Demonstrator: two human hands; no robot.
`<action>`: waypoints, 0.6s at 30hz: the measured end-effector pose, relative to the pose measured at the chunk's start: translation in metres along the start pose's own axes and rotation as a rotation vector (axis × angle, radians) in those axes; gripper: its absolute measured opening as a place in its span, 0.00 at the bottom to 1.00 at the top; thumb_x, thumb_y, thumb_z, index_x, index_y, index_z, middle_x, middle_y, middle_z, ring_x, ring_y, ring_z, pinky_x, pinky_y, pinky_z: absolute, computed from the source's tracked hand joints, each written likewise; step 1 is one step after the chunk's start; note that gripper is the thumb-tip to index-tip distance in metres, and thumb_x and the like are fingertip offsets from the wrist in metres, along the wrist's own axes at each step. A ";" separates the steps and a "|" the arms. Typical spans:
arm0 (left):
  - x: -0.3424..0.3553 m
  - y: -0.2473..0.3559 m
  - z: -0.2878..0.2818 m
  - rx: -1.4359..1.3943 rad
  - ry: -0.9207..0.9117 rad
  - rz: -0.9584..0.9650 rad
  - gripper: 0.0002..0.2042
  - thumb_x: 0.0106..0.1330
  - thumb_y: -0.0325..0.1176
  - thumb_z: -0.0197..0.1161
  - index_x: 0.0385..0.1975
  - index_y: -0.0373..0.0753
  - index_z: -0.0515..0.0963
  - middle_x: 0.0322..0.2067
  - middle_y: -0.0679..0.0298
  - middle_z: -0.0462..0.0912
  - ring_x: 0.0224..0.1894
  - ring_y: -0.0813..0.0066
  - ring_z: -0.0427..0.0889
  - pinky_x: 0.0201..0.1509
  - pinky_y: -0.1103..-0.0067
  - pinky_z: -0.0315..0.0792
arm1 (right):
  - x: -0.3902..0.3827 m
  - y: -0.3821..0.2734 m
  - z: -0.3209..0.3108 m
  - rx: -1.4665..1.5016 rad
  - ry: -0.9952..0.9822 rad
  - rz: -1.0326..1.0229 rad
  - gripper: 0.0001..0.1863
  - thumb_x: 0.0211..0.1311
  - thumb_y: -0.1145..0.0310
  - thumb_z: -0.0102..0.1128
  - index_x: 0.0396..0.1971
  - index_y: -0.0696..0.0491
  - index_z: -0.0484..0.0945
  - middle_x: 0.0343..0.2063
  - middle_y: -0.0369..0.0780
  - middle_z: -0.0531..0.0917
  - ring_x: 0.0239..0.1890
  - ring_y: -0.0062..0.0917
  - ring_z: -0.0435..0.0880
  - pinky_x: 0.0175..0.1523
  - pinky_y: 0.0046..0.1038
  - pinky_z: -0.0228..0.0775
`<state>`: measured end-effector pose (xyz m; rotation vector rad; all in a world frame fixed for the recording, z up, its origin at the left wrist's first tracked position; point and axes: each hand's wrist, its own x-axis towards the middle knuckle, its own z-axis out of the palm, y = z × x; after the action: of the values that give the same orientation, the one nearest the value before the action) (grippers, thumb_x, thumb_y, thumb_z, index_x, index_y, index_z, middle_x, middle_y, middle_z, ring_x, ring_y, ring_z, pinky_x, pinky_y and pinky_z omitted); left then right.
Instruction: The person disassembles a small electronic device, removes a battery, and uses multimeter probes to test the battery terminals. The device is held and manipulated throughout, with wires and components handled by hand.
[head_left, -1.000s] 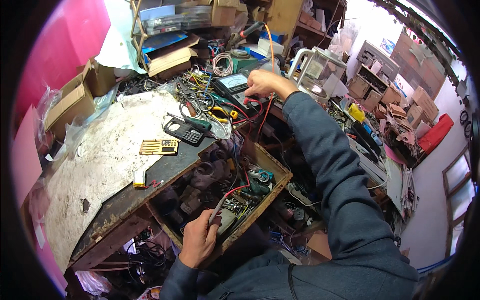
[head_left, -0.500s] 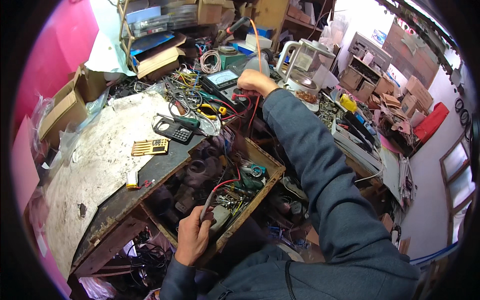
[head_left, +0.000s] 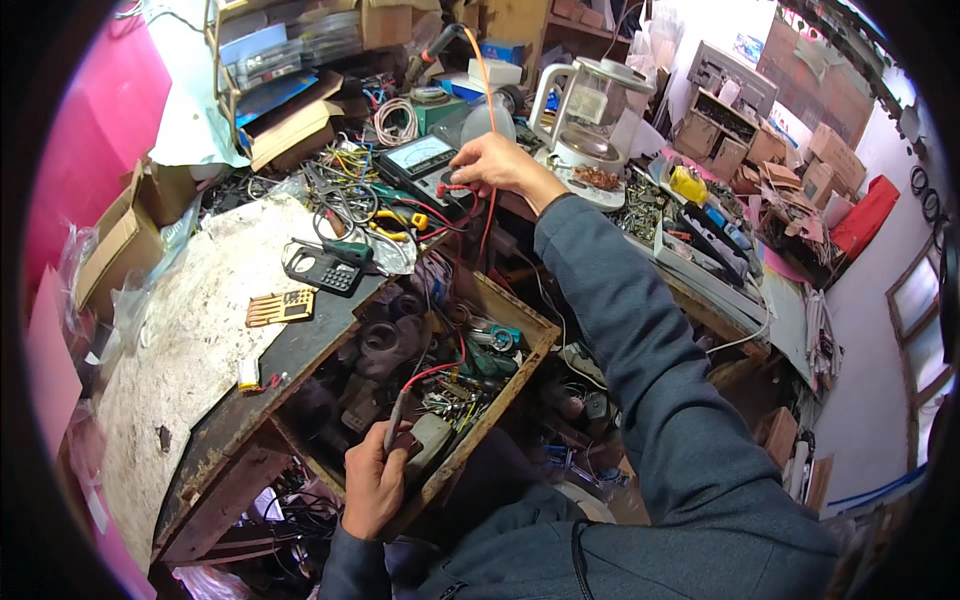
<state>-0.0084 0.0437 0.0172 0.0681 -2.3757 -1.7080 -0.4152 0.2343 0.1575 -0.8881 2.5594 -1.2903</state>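
Observation:
My left hand point(head_left: 377, 475) grips a grey test probe point(head_left: 393, 420) with a red lead, over the open wooden drawer point(head_left: 505, 420) of tools and parts. My right hand point(head_left: 492, 168) is closed at the front of an analogue multimeter point(head_left: 415, 160), just above a red plug point(head_left: 448, 190); what its fingertips hold is hidden. On the bench left of the drawer lie a black device housing point(head_left: 320, 272), a yellow keypad piece point(head_left: 280, 308) and a small yellow-wrapped cell point(head_left: 249, 374) with wires. Cables and yellow-handled pliers point(head_left: 392, 222) lie below the meter.
A glass kettle point(head_left: 590, 115) stands right of my right hand. A soldering iron point(head_left: 430, 55) with an orange cord stands behind the meter. A cardboard box point(head_left: 120, 250) is at left. Cluttered boards and parts point(head_left: 700, 230) fill the right side, beside a white wall point(head_left: 850, 350).
The scene has shifted somewhat leftward in the picture. My right hand stays at the meter, with its fingers slightly repositioned; my left hand keeps the probe over the drawer.

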 end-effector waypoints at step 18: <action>0.001 0.001 0.001 -0.196 -0.013 -0.228 0.07 0.72 0.25 0.57 0.45 0.34 0.79 0.19 0.74 0.72 0.18 0.89 0.67 0.21 0.85 0.61 | -0.005 0.008 0.014 -0.006 0.280 0.008 0.14 0.46 0.70 0.81 0.28 0.63 0.87 0.18 0.43 0.86 0.17 0.23 0.86 0.24 0.24 0.78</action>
<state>-0.0096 0.0450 0.0181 0.3079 -2.2697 -2.0408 -0.4093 0.2308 0.1421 -0.7438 2.7714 -1.5008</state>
